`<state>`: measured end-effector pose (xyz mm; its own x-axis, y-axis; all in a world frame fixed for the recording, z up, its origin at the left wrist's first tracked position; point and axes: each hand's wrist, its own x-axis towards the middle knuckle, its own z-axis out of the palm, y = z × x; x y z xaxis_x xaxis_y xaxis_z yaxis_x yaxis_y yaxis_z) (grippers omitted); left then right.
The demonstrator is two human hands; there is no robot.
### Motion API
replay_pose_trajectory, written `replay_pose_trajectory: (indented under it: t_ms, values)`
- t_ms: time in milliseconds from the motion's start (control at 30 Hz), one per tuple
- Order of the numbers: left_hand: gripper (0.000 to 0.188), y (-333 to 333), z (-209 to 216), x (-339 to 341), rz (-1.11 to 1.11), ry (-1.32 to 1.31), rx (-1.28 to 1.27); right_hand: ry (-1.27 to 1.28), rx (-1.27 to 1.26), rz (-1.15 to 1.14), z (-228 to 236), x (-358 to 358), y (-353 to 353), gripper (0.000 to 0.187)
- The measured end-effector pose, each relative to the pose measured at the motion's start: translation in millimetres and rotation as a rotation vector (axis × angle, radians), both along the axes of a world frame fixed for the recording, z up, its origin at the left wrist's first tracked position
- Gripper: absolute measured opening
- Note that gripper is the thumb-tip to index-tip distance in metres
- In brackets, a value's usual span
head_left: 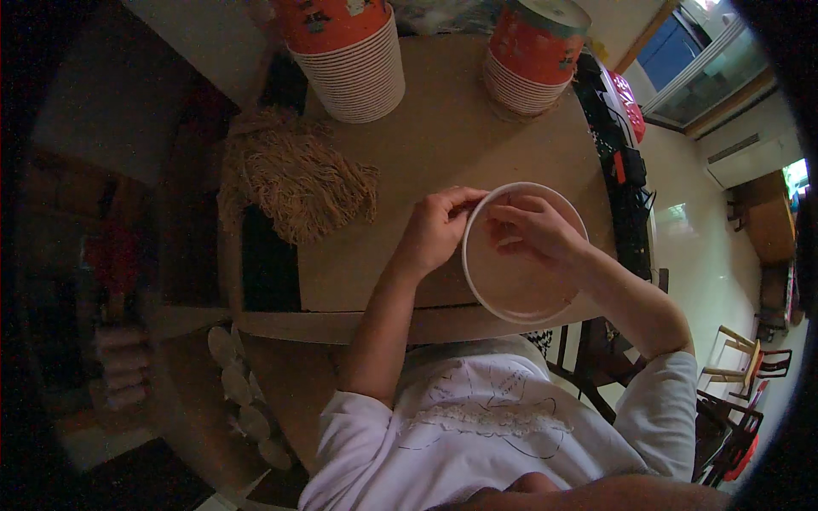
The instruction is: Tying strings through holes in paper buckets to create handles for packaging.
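A large round paper tub (524, 285) with a white rim is tilted toward me at the table's near edge, its inside showing. My left hand (436, 228) grips the tub's left side, with thumb and fingers pressed together at the rim. Inside the tub, close to that same stretch of wall, is my right hand (541, 230), its fingers curled and drawn together. Whatever the right fingertips pinch is too small or hidden to make out. To the left of my hands lies a loose bundle of brown twine (302, 183) on the table.
Two nested stacks of red-and-white paper tubs, a left stack (354, 81) and a right stack (530, 72), stand at the far side of the brown tabletop (443, 119). Black and red items (629, 162) line the right edge. Wooden chairs (733, 362) are farther right.
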<state>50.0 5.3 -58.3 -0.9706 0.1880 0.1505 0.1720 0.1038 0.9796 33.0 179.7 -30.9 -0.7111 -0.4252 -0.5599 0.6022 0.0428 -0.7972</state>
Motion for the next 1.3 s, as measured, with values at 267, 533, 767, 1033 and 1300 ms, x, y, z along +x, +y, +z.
replay_pose_trajectory:
  t_ms: [267,533,767,1033,1300]
  values:
    - [0.02,-2.3,-3.2,-1.2,0.01,0.012,-0.052,-0.022,0.009,-0.002,5.1,2.6,-3.6,0.02]
    - [0.011,-2.7,-0.7,-2.8,0.035,0.009,-0.106,-0.022,0.011,-0.008,9.1,3.4,-4.5,0.02]
    - [0.006,-5.7,4.9,-3.0,0.11,-0.292,0.316,0.267,0.069,0.228,35.9,15.4,15.0,0.018]
    - [0.008,-8.9,10.9,-12.9,-0.078,-0.425,0.293,1.372,0.512,0.748,97.7,35.1,-42.2,0.022]
    - [0.031,-18.0,4.4,0.1,-0.193,-0.639,0.719,1.181,0.944,0.798,80.5,-38.6,-40.1,0.01]
